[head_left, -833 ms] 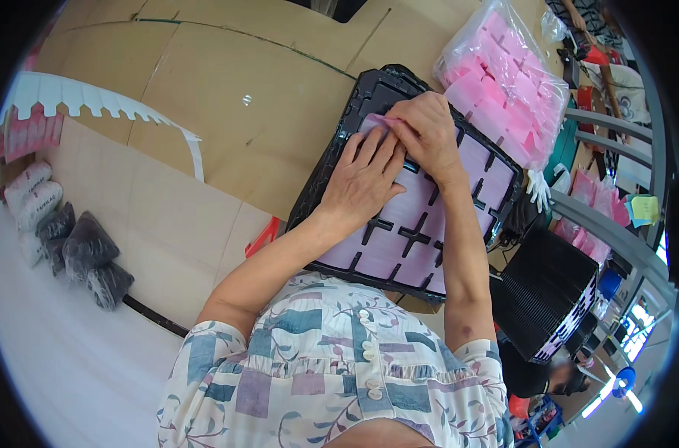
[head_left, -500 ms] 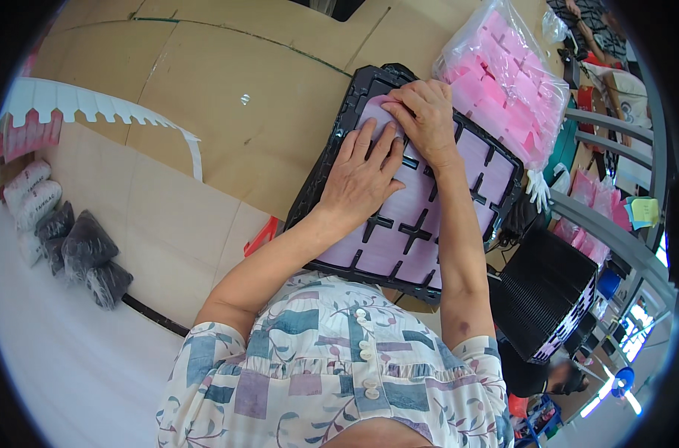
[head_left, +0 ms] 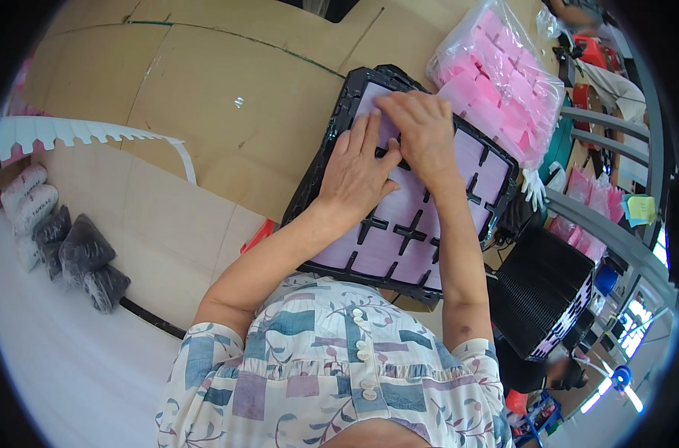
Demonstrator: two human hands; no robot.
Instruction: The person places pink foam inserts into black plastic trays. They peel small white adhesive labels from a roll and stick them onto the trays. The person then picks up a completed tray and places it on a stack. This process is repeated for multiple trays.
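A black plastic tray (head_left: 321, 160) with raised cross-shaped dividers lies in front of me, tilted to the right. Inside it, a lilac sheet (head_left: 354, 237) with cut-outs lies around the dividers. My left hand (head_left: 353, 170) rests open on the sheet, fingers stretched toward the far left corner. Just right of it, my right hand (head_left: 423, 138) lies open with its fingers pointing left across the sheet's far end. Neither hand grips anything that I can see. My hands and right forearm hide part of the sheet and several dividers.
Behind the tray, a clear bag (head_left: 496, 82) holds pink cut sheets. To the right are a white glove (head_left: 533, 188), grey metal rails (head_left: 608, 224) and a stack of black trays (head_left: 544, 291). Dark bagged bundles (head_left: 89, 250) sit at left. Another person shows at the upper right.
The sheet's far left corner, lifted under my right hand before, now lies flat. My right fingers have loosened and spread over it, and my left fingers have drawn closer to them.
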